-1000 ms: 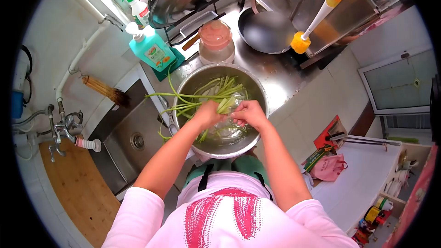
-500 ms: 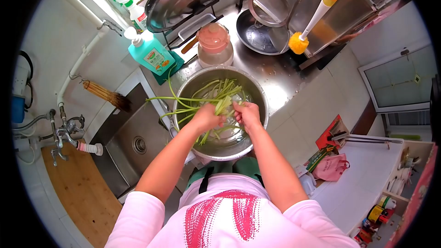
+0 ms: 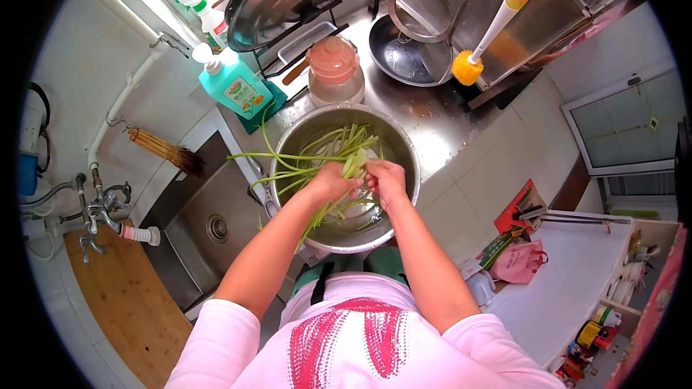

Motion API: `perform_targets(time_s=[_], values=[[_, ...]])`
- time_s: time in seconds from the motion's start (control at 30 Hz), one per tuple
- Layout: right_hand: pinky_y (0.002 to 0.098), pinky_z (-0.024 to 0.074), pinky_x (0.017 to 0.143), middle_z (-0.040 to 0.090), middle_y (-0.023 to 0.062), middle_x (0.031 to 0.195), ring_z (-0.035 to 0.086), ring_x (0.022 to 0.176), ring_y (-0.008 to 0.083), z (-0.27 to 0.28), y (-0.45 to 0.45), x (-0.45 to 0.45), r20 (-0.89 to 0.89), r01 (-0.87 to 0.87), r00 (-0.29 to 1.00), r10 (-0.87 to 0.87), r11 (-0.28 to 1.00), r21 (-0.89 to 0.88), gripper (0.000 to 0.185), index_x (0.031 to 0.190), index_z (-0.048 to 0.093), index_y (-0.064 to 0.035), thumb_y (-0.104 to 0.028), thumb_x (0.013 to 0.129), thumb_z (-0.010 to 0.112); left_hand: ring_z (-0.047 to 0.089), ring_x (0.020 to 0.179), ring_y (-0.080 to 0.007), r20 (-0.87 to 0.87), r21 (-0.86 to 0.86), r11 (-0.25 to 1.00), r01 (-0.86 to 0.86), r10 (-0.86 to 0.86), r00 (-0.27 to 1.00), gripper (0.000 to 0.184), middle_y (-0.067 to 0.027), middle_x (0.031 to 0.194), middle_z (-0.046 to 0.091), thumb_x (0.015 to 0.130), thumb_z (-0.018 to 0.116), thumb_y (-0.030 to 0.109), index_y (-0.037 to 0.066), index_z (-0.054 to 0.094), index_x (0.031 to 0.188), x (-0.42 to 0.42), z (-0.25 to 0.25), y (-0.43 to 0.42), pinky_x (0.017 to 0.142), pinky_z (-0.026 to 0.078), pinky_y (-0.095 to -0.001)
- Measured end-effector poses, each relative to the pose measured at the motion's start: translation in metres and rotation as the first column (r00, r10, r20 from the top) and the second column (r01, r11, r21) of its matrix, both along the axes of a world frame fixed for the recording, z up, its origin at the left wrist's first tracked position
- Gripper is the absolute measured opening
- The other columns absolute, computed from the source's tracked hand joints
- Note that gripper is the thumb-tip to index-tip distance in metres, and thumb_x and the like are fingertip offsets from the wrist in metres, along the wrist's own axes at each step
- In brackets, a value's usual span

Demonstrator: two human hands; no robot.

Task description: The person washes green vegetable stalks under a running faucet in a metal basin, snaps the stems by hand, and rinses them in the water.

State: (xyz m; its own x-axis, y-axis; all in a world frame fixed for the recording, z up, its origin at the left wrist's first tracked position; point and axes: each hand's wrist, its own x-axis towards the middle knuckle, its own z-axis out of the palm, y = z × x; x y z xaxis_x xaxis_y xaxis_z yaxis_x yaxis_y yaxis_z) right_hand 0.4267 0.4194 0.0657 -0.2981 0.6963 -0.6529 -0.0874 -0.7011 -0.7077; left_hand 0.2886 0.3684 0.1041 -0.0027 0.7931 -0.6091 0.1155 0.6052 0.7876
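Note:
A wide steel basin (image 3: 398,130) stands in front of me, with green celery stalks (image 3: 310,166) lying in it and some hanging over its left rim. My left hand (image 3: 334,181) is closed around a bunch of these stalks, over the middle of the basin. Close beside it, my right hand (image 3: 386,180) pinches the pale ends of the same bunch; its fingertips are partly hidden. Water appears to glint at the basin's bottom.
Left of the basin is a steel sink (image 3: 194,209) with a tap (image 3: 104,209) and a wooden board (image 3: 122,302). Behind stand a pink-lidded jar (image 3: 334,65), a teal bottle (image 3: 234,86), a black pan (image 3: 404,54) and a large lid (image 3: 292,0).
My left hand has shifted slightly right, closer to my right hand. Some stalk ends now droop lower at the basin's front left rim.

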Motion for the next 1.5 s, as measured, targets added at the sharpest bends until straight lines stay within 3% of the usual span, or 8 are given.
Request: perform_targets(time_s=[0.17,0.23,0.3,0.53,0.93,1.27,1.4,1.5], values=[[0.0312,0.0479,0.052,0.061,0.0130,0.074,0.061,0.060,0.0207,-0.012,-0.005,0.001,0.380,-0.008,0.921,-0.086,0.971,0.239,0.024,0.098,0.055,-0.0014,-0.007,0.075,0.058,0.049,0.049,-0.0109,-0.130,-0.149,0.962,0.227,-0.247,0.960,0.015,-0.0059,0.065,0.061,0.077,0.062,0.018,0.003,0.063,0.079,-0.012,-0.026,-0.005,0.044,0.038,-0.0258],[0.0379,0.0443,0.073,0.061,0.0166,0.084,0.057,0.081,0.0319,-0.011,-0.007,0.005,0.649,-0.356,0.755,0.087,0.887,0.294,0.031,0.101,0.055,-0.0051,-0.009,0.070,0.057,0.054,0.052,-0.0144,-0.150,-0.163,0.952,0.258,-0.283,0.947,0.018,-0.0087,0.068,0.063,0.076,0.063,0.020,0.002,0.063,0.079,-0.004,-0.037,-0.006,0.046,0.041,-0.0287],[0.0422,0.0432,0.082,0.060,0.0182,0.097,0.055,0.093,0.0375,-0.001,-0.011,0.007,0.800,-0.575,0.572,0.183,0.785,0.232,0.033,0.102,0.055,-0.0060,-0.007,0.069,0.055,0.062,0.065,-0.0245,-0.605,-0.152,0.794,0.588,-0.545,0.580,0.019,-0.0157,0.076,0.064,0.074,0.061,0.019,0.001,0.062,0.080,0.018,-0.044,-0.009,0.055,0.047,-0.0369],[0.0402,0.0420,0.085,0.054,0.0176,0.109,0.051,0.103,0.0348,0.013,-0.013,0.009,0.821,-0.721,0.532,0.205,0.619,0.312,0.038,0.105,0.055,-0.0037,-0.005,0.067,0.055,0.063,0.068,-0.0273,-0.918,-0.026,0.792,0.610,-0.260,0.299,0.014,-0.0119,0.072,0.064,0.073,0.053,0.013,0.005,0.056,0.083,0.032,-0.056,-0.023,0.058,0.050,-0.0381],[0.0385,0.0442,0.082,0.063,0.0189,0.088,0.059,0.090,0.0345,0.060,0.007,0.010,0.744,-0.676,0.606,0.280,0.675,0.296,0.045,0.102,0.063,-0.0073,-0.042,0.074,0.059,0.060,0.080,-0.0361,-0.706,0.087,0.946,0.312,-0.162,0.689,0.029,-0.0193,0.084,0.062,0.074,0.060,0.021,0.003,0.055,0.096,-0.018,0.021,-0.009,0.072,0.047,-0.0440],[0.0386,0.0468,0.076,0.062,0.0180,0.094,0.060,0.086,0.0323,0.034,0.001,0.013,0.688,-0.645,0.675,0.267,0.666,0.375,0.028,0.098,0.062,-0.0063,-0.016,0.072,0.061,0.059,0.085,-0.0366,-0.794,-0.102,0.970,0.222,-0.213,0.569,0.027,-0.0182,0.088,0.062,0.070,0.059,0.012,0.005,0.056,0.096,0.001,0.035,-0.035,0.074,0.047,-0.0451],[0.0352,0.0480,0.077,0.065,0.0143,0.089,0.062,0.082,0.0295,0.023,0.006,0.013,0.732,-0.706,0.676,0.083,0.358,0.611,0.041,0.111,0.055,-0.0062,-0.006,0.070,0.055,0.060,0.084,-0.0343,-0.822,-0.152,0.970,0.188,-0.230,0.521,0.019,-0.0176,0.086,0.062,0.071,0.056,0.009,0.004,0.059,0.088,0.014,0.038,-0.042,0.071,0.049,-0.0429],[0.0360,0.0434,0.086,0.059,0.0184,0.104,0.056,0.097,0.0336,0.049,0.017,0.010,0.648,-0.809,0.559,0.518,0.511,0.289,0.054,0.121,0.046,-0.0067,-0.003,0.068,0.053,0.061,0.083,-0.0331,-0.833,-0.210,0.966,0.153,-0.258,0.489,0.018,-0.0167,0.087,0.063,0.072,0.060,0.015,0.003,0.061,0.085,0.023,0.040,-0.044,0.070,0.049,-0.0414]])
